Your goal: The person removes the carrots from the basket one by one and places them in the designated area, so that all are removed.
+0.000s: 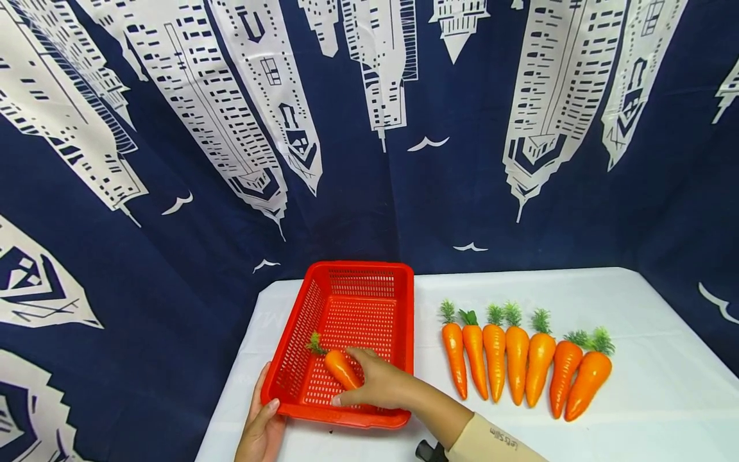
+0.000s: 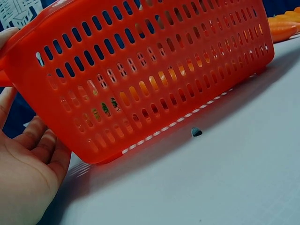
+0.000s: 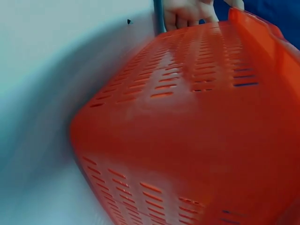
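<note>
A red plastic basket (image 1: pixel 404 340) with slotted walls stands on the white table. My left hand (image 1: pixel 265 427) grips its near left corner, thumb over the rim and the other fingers against the outside wall, as the left wrist view shows. Inside the basket, my right hand (image 1: pixel 383 382) holds an orange carrot (image 1: pixel 339 367) between thumb and fingers, its green top pointing to the far left. The palm hides the carrot's tip. Orange and green show through the slots in the left wrist view. In the right wrist view, the basket wall (image 3: pixel 164 126) hides the right hand.
Several carrots (image 1: pixel 516 362) with green tops lie in a row on the white table (image 1: pixel 652 398), right of the basket. Behind the table hangs a dark blue cloth (image 1: pixel 450 186) printed with white buildings. A small dark speck (image 2: pixel 196 132) marks the tabletop near the basket.
</note>
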A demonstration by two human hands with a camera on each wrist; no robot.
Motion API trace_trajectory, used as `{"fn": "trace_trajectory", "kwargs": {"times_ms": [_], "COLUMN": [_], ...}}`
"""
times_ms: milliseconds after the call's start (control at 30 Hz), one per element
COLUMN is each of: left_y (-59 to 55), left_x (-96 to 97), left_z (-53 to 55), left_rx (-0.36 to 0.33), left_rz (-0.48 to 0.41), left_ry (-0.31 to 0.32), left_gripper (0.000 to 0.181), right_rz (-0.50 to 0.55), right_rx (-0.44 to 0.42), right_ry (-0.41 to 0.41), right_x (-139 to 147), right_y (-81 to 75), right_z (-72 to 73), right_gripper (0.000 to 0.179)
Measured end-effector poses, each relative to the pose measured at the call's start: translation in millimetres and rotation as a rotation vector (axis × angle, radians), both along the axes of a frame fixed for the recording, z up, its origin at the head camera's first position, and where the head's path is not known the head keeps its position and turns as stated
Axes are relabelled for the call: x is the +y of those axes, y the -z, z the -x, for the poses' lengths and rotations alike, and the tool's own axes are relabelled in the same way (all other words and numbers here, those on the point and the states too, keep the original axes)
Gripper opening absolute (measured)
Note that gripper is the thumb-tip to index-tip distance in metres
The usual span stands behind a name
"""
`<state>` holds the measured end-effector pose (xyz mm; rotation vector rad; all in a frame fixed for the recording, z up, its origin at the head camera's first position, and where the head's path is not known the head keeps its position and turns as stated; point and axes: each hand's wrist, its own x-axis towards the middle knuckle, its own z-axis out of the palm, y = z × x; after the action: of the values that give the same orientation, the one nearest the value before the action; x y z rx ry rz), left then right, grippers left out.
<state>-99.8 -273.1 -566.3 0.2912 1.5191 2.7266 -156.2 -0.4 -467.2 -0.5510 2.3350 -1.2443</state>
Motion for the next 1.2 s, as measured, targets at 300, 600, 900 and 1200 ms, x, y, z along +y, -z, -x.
{"fn": "trace_trajectory", "kwargs": {"times_ms": [300, 600, 900, 1200], "left_y": [1.4, 0.2, -0.8, -1.0], "left_x": [1.9, 0.2, 0.5, 1.4], "left_z": [-1.0, -0.8, -1.1, -0.9], "left_rx": [-0.032, -0.005, 0.016, -0.003], "left_rz": [0.025, 0.007, -0.01, 0.003], "left_ry": [-0.02, -0.006, 0.004, -0.016], "left_gripper": [0.074, 0.074, 0.076, 0.076], "right_rz": [-0.116, -0.171, -0.152, -0.165], "right_rx": [-0.017, -0.048, -0.103, -0.099], "right_ry": [-0.031, -0.054, -0.108, -0.143], "right_x": [-8, -15, -19, -18], "right_y": [5.3, 6.8, 12.2, 13.2], "right_z": [1.4, 7.1, 14.5, 14.8], "right_gripper": [0.116, 0.12, 0.111, 0.095]}}
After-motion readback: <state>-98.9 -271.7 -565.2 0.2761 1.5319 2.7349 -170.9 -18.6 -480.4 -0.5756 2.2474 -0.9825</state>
